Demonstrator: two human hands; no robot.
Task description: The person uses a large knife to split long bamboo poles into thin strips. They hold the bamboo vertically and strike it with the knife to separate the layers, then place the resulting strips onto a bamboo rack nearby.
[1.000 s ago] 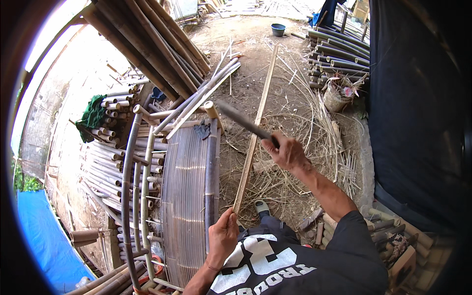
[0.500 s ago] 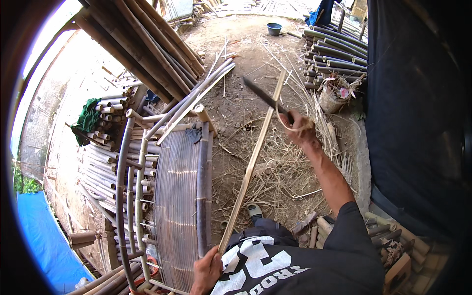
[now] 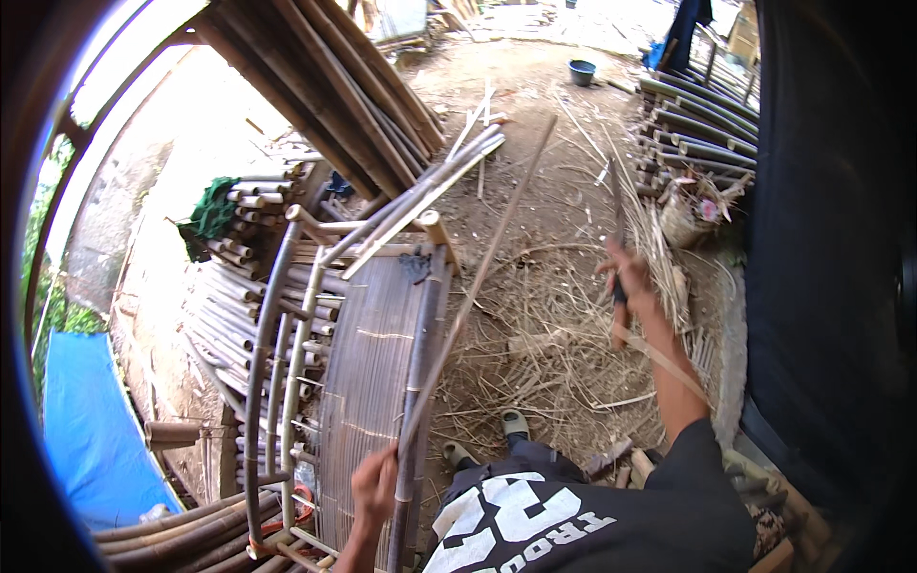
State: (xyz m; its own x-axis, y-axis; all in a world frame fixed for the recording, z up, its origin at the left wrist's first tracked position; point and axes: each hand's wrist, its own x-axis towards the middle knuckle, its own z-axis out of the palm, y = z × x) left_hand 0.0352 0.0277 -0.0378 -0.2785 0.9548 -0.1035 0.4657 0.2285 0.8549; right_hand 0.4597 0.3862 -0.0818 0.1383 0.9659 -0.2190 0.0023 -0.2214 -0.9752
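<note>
Between the long strip (image 3: 519, 196) and the knife (image 3: 618, 215) in the right hand (image 3: 630, 275) there is open air above the ground (image 3: 564, 210), where loose shavings (image 3: 573, 315) lie low. The left hand (image 3: 375, 482) has less room, since the bamboo counter (image 3: 368, 401) is very near it. Long poles (image 3: 425, 198) slant across the counter's far end and block that way. On the right, stacked bamboo (image 3: 702, 129) and a big black sheet (image 3: 831, 239) stand in the way

A long brown strip (image 3: 468, 306) slants left of an apparent knife (image 3: 619, 218).
</note>
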